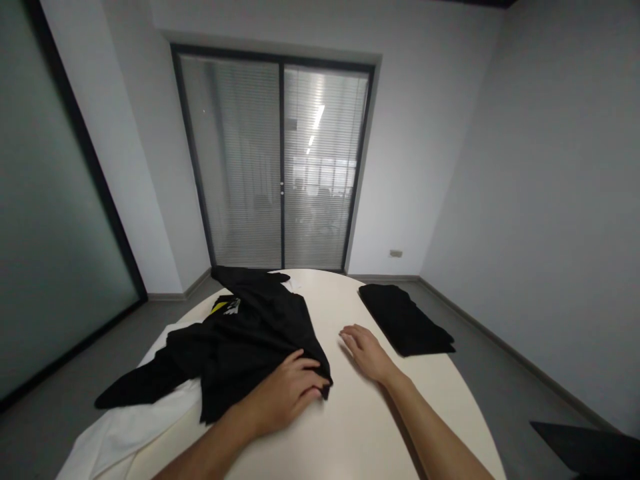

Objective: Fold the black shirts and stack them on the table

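Note:
My left hand lies on the lower right corner of a black shirt, its fingers spread over the cloth and the thumb near the edge. The shirt is spread out and creased, with a yellow and white print at its left. White cloth shows from under it. My right hand is open over the table, fingers stretched out and holding nothing. Just beyond it, to the right, lies a folded black garment.
The round, pale table stands before me. Behind it is a glazed partition with blinds. A frosted glass panel is at the left, and a dark flat object juts in at the lower right.

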`<state>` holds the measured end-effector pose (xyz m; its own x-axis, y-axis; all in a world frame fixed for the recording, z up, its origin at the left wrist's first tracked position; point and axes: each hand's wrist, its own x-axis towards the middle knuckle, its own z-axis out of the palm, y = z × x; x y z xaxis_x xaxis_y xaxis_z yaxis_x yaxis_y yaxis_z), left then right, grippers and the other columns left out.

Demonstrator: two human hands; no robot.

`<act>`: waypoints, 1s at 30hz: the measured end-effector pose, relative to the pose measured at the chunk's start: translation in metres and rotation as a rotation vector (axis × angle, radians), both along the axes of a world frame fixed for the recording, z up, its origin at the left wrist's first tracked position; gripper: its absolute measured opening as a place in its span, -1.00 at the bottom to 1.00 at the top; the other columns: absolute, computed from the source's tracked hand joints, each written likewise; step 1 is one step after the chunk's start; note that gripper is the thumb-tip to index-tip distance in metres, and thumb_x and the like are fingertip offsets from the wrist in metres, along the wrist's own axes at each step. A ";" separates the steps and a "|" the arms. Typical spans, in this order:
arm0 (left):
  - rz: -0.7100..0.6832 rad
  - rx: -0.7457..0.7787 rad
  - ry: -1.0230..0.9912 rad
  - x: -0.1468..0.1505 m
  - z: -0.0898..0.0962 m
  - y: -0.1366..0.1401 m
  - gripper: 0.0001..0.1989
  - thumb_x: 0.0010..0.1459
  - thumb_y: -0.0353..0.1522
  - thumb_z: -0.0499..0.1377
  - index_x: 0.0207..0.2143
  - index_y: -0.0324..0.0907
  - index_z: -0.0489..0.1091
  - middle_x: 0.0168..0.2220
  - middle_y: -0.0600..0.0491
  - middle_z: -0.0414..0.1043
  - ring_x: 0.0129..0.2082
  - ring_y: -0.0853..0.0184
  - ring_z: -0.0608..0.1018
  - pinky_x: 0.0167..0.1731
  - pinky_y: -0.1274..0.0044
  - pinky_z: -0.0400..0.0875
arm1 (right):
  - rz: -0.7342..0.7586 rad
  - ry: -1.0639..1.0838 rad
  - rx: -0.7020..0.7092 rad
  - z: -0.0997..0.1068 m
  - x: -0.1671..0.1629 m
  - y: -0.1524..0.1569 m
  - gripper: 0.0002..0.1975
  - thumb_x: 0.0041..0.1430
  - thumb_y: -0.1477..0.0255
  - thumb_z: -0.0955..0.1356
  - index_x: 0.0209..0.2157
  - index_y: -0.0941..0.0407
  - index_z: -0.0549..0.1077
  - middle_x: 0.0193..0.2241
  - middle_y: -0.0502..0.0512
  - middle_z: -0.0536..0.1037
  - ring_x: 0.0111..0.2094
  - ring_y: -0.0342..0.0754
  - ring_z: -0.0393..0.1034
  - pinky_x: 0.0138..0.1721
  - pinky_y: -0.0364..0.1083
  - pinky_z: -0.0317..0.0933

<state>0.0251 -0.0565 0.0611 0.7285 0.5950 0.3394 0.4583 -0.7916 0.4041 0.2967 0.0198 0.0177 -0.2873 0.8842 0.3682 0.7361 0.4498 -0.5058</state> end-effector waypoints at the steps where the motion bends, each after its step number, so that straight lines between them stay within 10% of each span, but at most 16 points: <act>1: -0.046 -0.028 0.040 0.006 0.000 -0.006 -0.74 0.34 -0.37 0.05 -0.02 -0.02 0.47 -0.03 0.10 0.57 0.18 0.26 0.42 0.31 0.18 0.03 | -0.008 0.018 -0.026 0.003 -0.003 -0.002 -0.57 0.38 0.17 0.15 -0.06 0.08 0.53 -0.04 0.20 0.55 0.10 0.11 0.33 0.19 0.11 0.10; 8: -0.170 -0.026 0.064 0.022 0.004 -0.024 -0.83 0.27 -0.32 0.12 -0.15 -0.07 0.49 -0.16 0.07 0.59 -0.06 0.28 0.56 0.10 0.43 0.34 | 0.078 -0.001 -0.103 0.014 -0.033 -0.022 -0.34 0.16 0.02 0.37 0.21 0.04 0.34 0.11 0.22 0.45 0.13 0.16 0.31 0.20 0.14 0.09; 15: 0.444 0.076 -0.003 0.009 -0.024 0.003 -0.37 0.21 -0.25 0.16 0.31 -0.01 0.14 0.36 -0.16 0.07 0.27 -0.02 0.27 0.20 0.11 0.18 | 0.109 0.093 -0.137 0.004 -0.038 -0.016 -0.85 0.17 0.31 0.37 -0.32 0.10 0.47 -0.01 0.21 0.53 0.07 0.12 0.37 0.11 0.08 0.18; 21: 0.470 -0.142 -0.108 -0.001 -0.034 0.015 -0.13 0.25 -0.13 0.11 0.43 -0.08 -0.32 0.35 -0.26 0.08 0.15 0.08 0.45 0.13 0.25 0.32 | 0.352 0.416 -0.391 0.019 -0.035 -0.023 -0.79 0.12 0.32 0.38 -0.47 0.10 0.30 -0.19 0.10 0.55 -0.06 0.05 0.42 -0.05 -0.05 0.26; 25: 0.373 -0.218 -0.098 0.001 -0.028 0.010 -0.28 0.27 -0.16 0.09 0.40 -0.11 -0.06 0.06 -0.13 0.46 0.03 0.19 0.53 0.09 0.31 0.38 | 0.274 0.339 -0.379 0.033 -0.041 -0.031 -0.71 0.22 0.14 0.33 -0.32 0.10 0.39 -0.36 0.02 0.52 -0.29 -0.06 0.42 -0.24 -0.12 0.25; 30: 0.202 -0.140 0.008 0.007 -0.030 0.002 -0.45 0.21 -0.33 0.16 0.25 -0.12 0.25 0.22 -0.09 0.33 0.21 0.17 0.37 0.23 0.26 0.24 | -0.127 0.017 -0.162 0.033 -0.042 -0.029 -0.55 0.28 0.07 0.24 0.06 0.02 0.42 -0.36 0.11 0.57 -0.32 0.04 0.47 -0.28 -0.05 0.24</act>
<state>0.0324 -0.0541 0.0314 0.5922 0.7696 0.2386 0.6051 -0.6203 0.4991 0.2551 -0.0095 0.0503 -0.1649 0.9609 0.2223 0.7726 0.2659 -0.5765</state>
